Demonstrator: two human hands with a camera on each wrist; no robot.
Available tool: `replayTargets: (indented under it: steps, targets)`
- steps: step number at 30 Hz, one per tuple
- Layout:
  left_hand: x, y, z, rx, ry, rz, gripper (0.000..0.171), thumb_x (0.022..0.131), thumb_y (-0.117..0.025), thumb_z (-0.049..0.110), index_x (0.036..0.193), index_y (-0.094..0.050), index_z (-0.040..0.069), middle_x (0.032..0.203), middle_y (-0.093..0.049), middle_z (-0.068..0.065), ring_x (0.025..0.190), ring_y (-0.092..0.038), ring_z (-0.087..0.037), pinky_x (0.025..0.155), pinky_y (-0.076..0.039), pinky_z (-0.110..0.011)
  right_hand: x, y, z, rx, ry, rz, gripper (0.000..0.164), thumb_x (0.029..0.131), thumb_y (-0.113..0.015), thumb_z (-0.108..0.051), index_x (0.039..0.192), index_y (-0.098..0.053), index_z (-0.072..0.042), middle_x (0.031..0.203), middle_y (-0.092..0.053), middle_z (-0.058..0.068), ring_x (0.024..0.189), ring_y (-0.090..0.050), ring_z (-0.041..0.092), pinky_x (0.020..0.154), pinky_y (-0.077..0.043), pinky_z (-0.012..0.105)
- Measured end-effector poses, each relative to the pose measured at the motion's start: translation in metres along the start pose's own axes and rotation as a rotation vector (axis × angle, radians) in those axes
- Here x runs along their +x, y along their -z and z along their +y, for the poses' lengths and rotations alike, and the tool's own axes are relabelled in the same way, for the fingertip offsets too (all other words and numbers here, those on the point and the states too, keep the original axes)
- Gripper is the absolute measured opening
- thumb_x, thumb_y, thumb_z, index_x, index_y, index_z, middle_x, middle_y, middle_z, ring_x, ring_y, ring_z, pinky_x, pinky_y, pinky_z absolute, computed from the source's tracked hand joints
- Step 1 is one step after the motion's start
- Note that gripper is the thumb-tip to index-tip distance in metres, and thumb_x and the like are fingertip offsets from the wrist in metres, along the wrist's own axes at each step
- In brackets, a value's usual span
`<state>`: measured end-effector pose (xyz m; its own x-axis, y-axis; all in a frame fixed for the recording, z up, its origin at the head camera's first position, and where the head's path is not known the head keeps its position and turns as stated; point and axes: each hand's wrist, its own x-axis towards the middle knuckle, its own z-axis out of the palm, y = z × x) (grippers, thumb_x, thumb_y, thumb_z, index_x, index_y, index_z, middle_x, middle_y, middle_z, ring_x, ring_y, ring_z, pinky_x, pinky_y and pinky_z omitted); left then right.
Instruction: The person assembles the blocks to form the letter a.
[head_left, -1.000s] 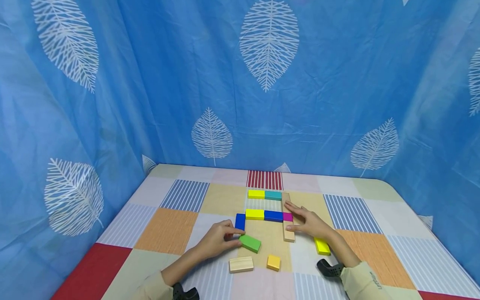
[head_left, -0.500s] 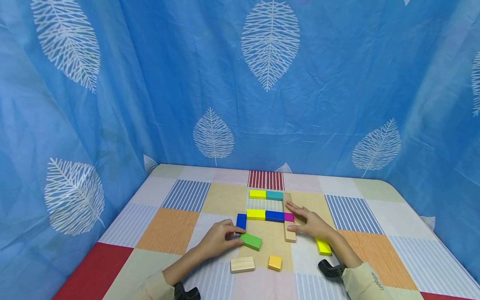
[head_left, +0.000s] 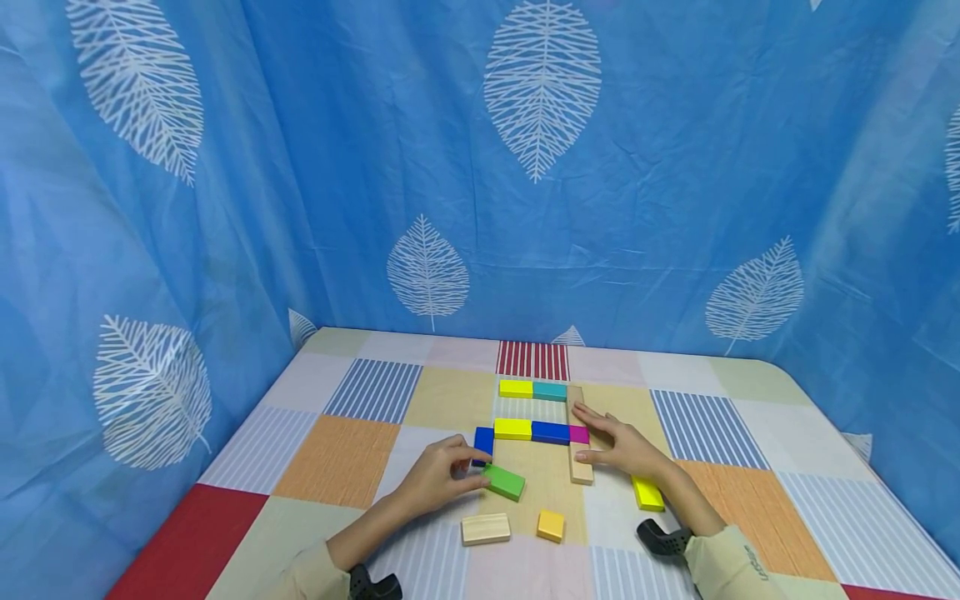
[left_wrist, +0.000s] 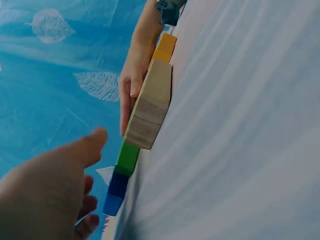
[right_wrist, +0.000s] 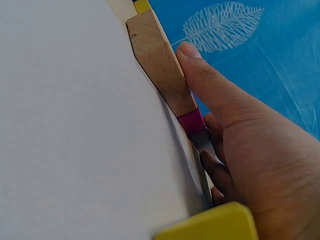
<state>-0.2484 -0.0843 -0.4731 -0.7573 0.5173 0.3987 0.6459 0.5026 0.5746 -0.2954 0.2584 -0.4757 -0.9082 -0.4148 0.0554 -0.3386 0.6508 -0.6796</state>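
My left hand hovers at the left end of a green block, thumb and index finger parted around its corner. In the left wrist view, the thumb stands apart from the blocks. The green block lies slantwise just below an upright-lying blue block. My right hand rests with spread fingers over two tan wooden blocks that lie in line, a small magenta block between them. From the magenta block, a blue block and a yellow block run leftward in a row.
Behind lies another row, a yellow block and a teal block, ending at the far tan block. Nearer me are a pale wooden block and an orange block. A yellow block sits beside my right wrist. Blue curtains surround the table.
The green block has shifted slightly away from me. My left index finger has lifted off it, and the gap between thumb and index has widened. The right hand stays in place.
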Motion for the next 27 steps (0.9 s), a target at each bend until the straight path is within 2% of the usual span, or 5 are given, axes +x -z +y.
replayTargets:
  steps: [5,9,15,21,27]
  targets:
    - [-0.005,-0.001,0.006,-0.133,-0.034,-0.029,0.026,0.079,-0.072,0.033,0.096,-0.072,0.013,0.072,-0.053,0.007,0.063,-0.046,-0.001,0.054,-0.043,-0.016,0.000,-0.001,0.001,0.008,0.019,-0.003,0.079,0.077,-0.071,-0.044,0.143,-0.036,-0.018,0.149,-0.026,0.005,0.135,-0.014,0.041,0.104,-0.007,0.061]
    - [-0.011,-0.002,0.011,-0.203,-0.030,-0.066,0.025,0.080,-0.072,0.031,0.096,-0.071,0.012,0.076,-0.060,0.007,0.067,-0.053,-0.003,0.058,-0.048,-0.018,0.000,-0.001,0.003,0.002,0.043,0.000,0.078,0.077,-0.071,-0.043,0.143,-0.037,-0.017,0.149,-0.027,0.007,0.135,-0.016,0.040,0.105,-0.008,0.059]
    - [-0.023,-0.001,0.020,-0.200,-0.004,-0.150,0.033,0.077,-0.073,0.037,0.099,-0.071,0.012,0.084,-0.063,0.010,0.071,-0.052,-0.001,0.061,-0.047,-0.017,0.001,0.000,0.002,-0.017,0.035,-0.002,0.078,0.078,-0.071,-0.043,0.143,-0.036,-0.018,0.149,-0.027,0.006,0.134,-0.014,0.044,0.102,-0.008,0.064]
    - [-0.031,0.003,0.026,-0.164,0.016,-0.216,0.038,0.071,-0.078,0.035,0.102,-0.071,0.014,0.088,-0.059,0.014,0.073,-0.050,0.001,0.062,-0.045,-0.015,0.001,0.001,0.000,-0.016,0.010,-0.010,0.079,0.077,-0.070,-0.046,0.143,-0.036,-0.019,0.149,-0.026,0.005,0.135,-0.014,0.042,0.104,-0.008,0.061]
    - [-0.030,0.003,0.029,-0.148,0.030,-0.236,0.034,0.070,-0.080,0.027,0.102,-0.071,0.015,0.089,-0.059,0.014,0.074,-0.050,0.001,0.061,-0.045,-0.015,0.001,0.002,-0.001,-0.031,-0.013,-0.013,0.080,0.077,-0.069,-0.048,0.144,-0.035,-0.021,0.149,-0.025,0.004,0.135,-0.013,0.043,0.103,-0.008,0.063]
